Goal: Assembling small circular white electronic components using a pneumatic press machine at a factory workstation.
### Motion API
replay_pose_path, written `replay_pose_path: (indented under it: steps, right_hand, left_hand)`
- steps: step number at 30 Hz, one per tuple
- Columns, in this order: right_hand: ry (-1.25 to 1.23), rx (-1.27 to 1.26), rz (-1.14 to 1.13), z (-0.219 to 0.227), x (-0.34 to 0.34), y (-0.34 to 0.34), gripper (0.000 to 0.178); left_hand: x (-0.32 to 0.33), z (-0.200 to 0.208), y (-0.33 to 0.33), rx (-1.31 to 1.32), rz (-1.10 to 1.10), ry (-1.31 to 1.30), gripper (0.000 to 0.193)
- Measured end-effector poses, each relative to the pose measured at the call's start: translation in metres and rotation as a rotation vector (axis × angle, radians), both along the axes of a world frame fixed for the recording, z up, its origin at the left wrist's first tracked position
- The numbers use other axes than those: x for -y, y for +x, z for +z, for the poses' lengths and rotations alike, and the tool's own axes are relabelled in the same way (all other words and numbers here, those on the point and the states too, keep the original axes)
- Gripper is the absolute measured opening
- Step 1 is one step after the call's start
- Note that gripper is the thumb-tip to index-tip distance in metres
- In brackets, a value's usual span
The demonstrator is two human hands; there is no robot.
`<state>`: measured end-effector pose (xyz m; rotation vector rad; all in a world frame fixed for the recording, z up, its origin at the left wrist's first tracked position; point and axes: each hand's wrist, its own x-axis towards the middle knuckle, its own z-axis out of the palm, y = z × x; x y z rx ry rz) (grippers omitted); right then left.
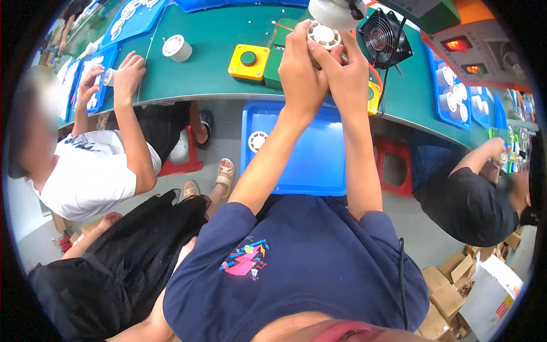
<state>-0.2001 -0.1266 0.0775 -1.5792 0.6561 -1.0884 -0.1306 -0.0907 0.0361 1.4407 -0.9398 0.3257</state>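
Observation:
A round white vented plastic part (323, 36) is gripped between my two hands, under the white head of a bench machine (337, 12). My left hand (301, 71) closes on its left side, fingers pointing away. My right hand (346, 71) closes on the right side, with its fingertips along the near rim. The part's underside is hidden by my hands. Below my forearms, a blue tray (307, 165) sits at the bench edge, and a similar white vented piece (258, 141) lies at its left side.
Left of my hands is a yellow box with a green button (248, 58). A black fan (387, 39) and an orange machine with lit switches (473, 48) stand at right. A white cylinder (177, 48) rests on the green bench. People work on both sides.

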Motion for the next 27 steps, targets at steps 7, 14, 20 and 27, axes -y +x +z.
replay_pose_path:
  steps: [7, 14, 20, 27]
  right_hand:
    - [-0.017, -0.047, 0.056, -0.004, 0.007, 0.003, 0.055]
    - [-0.287, -0.146, 0.019, 0.009, 0.017, 0.001, 0.053]
    - [-0.57, -0.198, -0.301, 0.002, -0.012, -0.047, 0.044]
    - [-0.726, -0.443, -0.422, -0.056, -0.018, -0.089, 0.019]
  left_hand:
    - [-0.017, 0.007, 0.006, -0.065, -0.093, 0.095, 0.07]
    - [-0.097, 0.007, 0.011, -0.067, -0.058, 0.208, 0.057]
    - [-0.11, -0.005, 0.073, -0.154, 0.108, 0.249, 0.049]
    - [-0.085, -0.022, 0.106, -0.735, -0.307, 0.197, 0.046]
